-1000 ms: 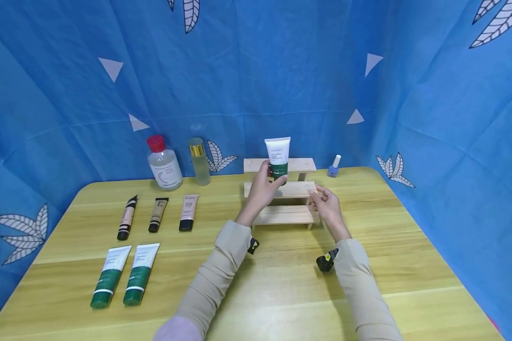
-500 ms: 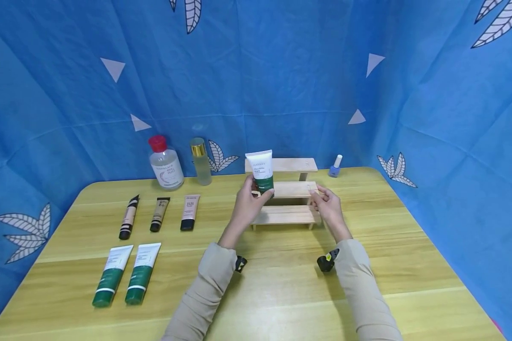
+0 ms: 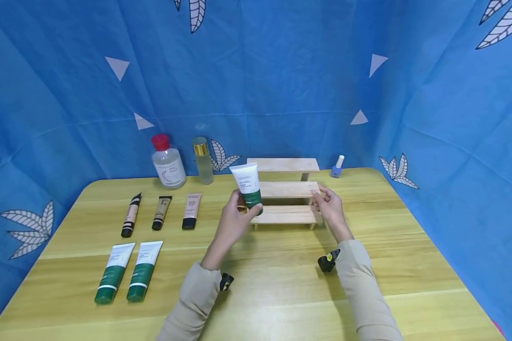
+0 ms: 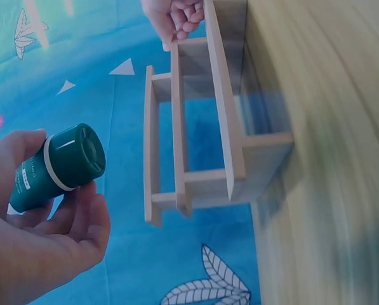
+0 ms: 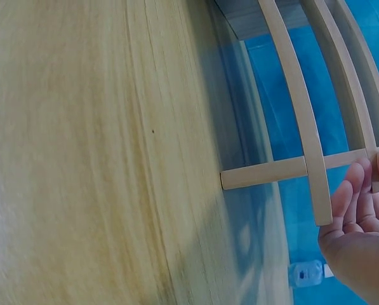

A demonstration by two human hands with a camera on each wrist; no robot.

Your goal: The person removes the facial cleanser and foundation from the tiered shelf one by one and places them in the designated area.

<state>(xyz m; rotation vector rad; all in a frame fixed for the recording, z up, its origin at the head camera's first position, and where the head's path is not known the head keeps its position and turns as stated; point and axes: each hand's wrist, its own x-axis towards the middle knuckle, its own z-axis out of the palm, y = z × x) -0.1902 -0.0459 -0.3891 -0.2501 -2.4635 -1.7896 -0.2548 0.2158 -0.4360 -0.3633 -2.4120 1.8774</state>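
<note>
A white and green squeeze tube (image 3: 247, 182) is held upright, slightly tilted, in my left hand (image 3: 232, 218), in front of the left end of a three-tier wooden stand (image 3: 286, 215). The left wrist view shows thumb and fingers around the green cap end of the tube (image 4: 62, 162), clear of the stand's tiers (image 4: 224, 108). My right hand (image 3: 329, 208) pinches the right end of the middle tier; in the right wrist view the fingers (image 5: 360, 203) grip that board's end.
Two larger green and white tubes (image 3: 115, 272) lie at the front left. Behind them lie three small tubes (image 3: 192, 210). A red-capped bottle (image 3: 169, 166), a gold-collared bottle (image 3: 203, 163) and a nail polish bottle (image 3: 336, 168) stand along the back edge by the blue cloth.
My left hand has moved left and toward me, carrying the tube from in front of the stand's upper tiers to its left end. The right hand keeps its grip on the middle tier.
</note>
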